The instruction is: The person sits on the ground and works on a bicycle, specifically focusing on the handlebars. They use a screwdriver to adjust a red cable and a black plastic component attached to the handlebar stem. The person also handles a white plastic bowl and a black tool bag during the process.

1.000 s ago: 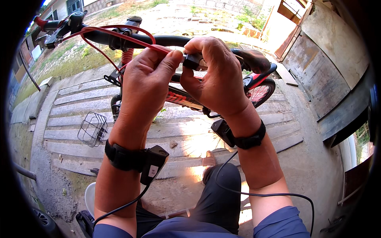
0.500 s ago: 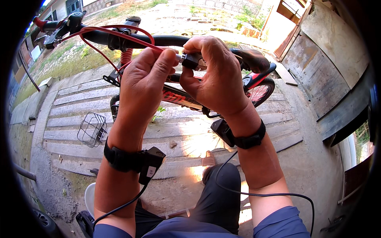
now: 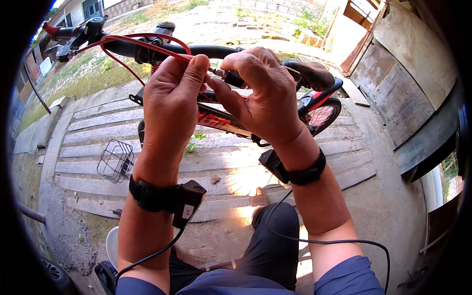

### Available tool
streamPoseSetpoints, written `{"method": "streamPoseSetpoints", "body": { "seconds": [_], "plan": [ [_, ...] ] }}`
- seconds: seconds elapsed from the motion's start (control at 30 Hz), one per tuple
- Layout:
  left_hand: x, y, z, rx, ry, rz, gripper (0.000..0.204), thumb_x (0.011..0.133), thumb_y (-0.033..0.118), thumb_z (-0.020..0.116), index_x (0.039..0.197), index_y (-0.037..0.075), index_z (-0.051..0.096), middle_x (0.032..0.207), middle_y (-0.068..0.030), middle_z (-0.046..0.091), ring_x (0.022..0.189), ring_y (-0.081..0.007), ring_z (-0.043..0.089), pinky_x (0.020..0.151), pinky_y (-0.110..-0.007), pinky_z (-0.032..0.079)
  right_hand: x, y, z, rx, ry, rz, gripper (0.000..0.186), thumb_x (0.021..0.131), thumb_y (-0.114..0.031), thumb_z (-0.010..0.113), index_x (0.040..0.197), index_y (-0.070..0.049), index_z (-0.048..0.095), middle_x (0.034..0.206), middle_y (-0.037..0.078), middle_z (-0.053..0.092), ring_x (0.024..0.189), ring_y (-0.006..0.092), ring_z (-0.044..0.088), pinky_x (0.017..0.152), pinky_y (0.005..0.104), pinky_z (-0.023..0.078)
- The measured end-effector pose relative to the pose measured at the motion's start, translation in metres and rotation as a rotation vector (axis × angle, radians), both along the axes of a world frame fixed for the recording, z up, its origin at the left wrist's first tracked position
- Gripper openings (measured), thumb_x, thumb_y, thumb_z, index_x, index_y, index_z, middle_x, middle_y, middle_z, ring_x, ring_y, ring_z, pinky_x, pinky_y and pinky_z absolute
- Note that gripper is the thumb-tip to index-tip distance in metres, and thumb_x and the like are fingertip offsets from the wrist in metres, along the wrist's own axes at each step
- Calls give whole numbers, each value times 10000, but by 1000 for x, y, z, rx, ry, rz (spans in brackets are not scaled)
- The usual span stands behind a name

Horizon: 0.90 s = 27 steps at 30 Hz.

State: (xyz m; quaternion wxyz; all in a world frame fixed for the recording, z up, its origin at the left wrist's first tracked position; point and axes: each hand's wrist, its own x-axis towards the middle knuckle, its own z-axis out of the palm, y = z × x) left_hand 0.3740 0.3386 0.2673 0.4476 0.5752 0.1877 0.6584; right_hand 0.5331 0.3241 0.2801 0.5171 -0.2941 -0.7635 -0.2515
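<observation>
My left hand is closed in a pinch on a red cable housing, just left of a small silver fitting. My right hand curls round a black part joined to that fitting, its index finger and thumb either side of the silver piece; its other fingertips are hidden. Both hands are over a black, red-trimmed bicycle, by its handlebar and above the frame, whose saddle shows at the right. Each of my wrists wears a black strapped device.
A wire basket lies on the grooved concrete at the left. Weathered panels and a doorway stand at the right, a white seat or bucket at lower left, and a wheel behind it. My knee is below.
My left hand has shifted slightly left with the red housing, exposing more silver fitting. My right thumb and index finger have moved leftward toward that fitting, the thumb now straighter.
</observation>
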Motion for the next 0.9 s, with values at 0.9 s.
{"method": "streamPoseSetpoints", "body": {
  "seconds": [0.9],
  "plan": [
    [-1,-2,4,-95,-72,41,141,955,165,629,887,45,660,727,9,598,632,-52,484,595,-200,370,-3,-3,5,-42,-21,20,144,781,-98,743,889,-53,660,792,91,596,723,260,591,633,349,487]
  ]
}}
